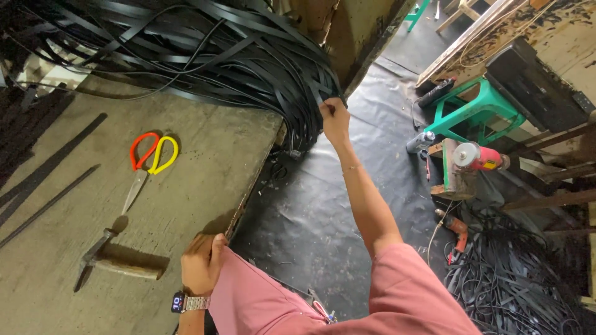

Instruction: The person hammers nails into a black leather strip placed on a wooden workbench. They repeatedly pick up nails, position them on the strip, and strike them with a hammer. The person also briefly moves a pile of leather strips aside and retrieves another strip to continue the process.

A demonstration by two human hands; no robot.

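Workshop: hammer [118, 263], scissors [146, 167], power drill [456, 228]

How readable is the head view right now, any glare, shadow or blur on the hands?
Head view: even daylight, no glare; right hand sharp against the black strips; left hand clear on the table edge; hammer casts a soft shadow; strip pile detail sinks into darkness; edges show wide-angle bending.
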